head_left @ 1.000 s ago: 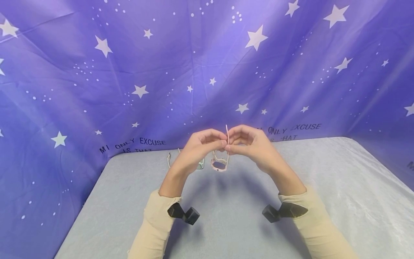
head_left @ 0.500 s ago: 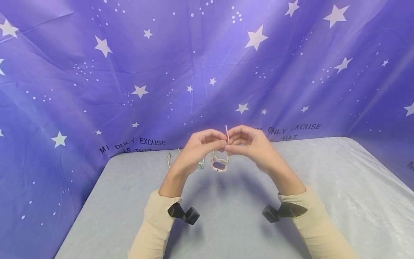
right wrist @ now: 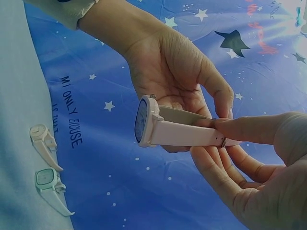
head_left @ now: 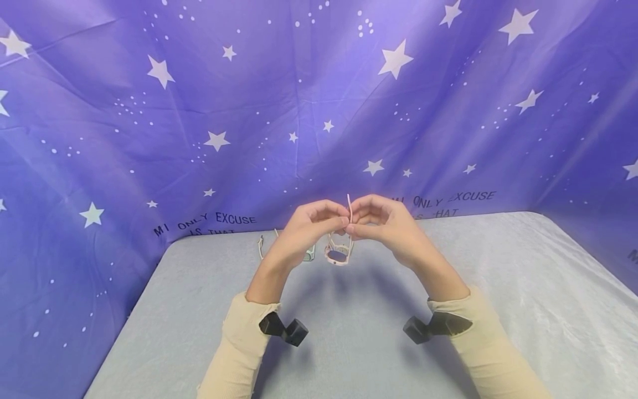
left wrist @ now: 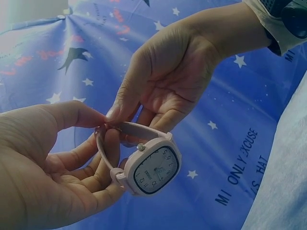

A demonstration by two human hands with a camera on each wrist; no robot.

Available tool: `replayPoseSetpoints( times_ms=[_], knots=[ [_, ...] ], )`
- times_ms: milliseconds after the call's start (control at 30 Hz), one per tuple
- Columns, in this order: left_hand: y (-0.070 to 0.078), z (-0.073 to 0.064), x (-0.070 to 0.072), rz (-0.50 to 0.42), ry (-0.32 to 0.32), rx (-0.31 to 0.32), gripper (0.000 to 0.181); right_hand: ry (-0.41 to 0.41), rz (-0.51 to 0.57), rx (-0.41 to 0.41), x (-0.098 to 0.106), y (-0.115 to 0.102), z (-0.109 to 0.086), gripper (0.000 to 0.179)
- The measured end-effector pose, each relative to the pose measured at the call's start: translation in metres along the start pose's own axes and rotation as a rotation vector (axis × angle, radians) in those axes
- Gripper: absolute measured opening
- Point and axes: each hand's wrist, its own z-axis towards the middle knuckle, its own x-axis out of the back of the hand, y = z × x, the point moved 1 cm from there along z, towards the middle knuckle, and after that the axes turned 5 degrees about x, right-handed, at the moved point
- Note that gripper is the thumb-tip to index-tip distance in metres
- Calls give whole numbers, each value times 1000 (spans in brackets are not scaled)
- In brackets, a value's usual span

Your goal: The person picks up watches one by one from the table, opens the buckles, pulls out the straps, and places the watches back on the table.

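Note:
A pale pink wristwatch [left wrist: 154, 171] with a squarish dial hangs in the air, its strap [right wrist: 184, 134] bent into a loop. My left hand [head_left: 309, 227] pinches the strap ends between thumb and fingers. From the other side, my right hand [head_left: 386, 224] pinches the strap by the small metal buckle [right wrist: 224, 142], fingertips close to the left hand's. One strap end sticks up between both hands in the head view. The fingertips partly hide the buckle, so how far the strap passes through it cannot be made out.
Two more watches lie on the grey cloth-covered table [head_left: 349, 343]: one with a green-rimmed dial [right wrist: 46, 177] and a pale one [right wrist: 39, 134] beside it. The left forearm partly covers them in the head view. A purple star-printed curtain [head_left: 299, 111] hangs behind the table.
Almost nothing differs. The right hand has dipped very slightly, and both hands keep their pinch on the wristwatch strap.

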Motion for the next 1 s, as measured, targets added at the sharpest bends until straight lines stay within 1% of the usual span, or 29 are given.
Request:
replayPoseSetpoints(
  times_ms=[133, 367, 800, 1000],
  knots=[
    [1, -1, 0, -4, 1, 5, 18, 2, 5, 0, 0, 1, 0, 34],
    [-1, 0, 0, -2, -7, -14, 19, 4, -5, -3, 0, 0, 0, 34],
    [-1, 0, 1, 3, -7, -9, 20, 4, -5, -11, -1, 0, 0, 35],
    [-1, 0, 0, -7, 3, -5, 20, 1, -1, -7, 0, 0, 0, 35]
  ],
)
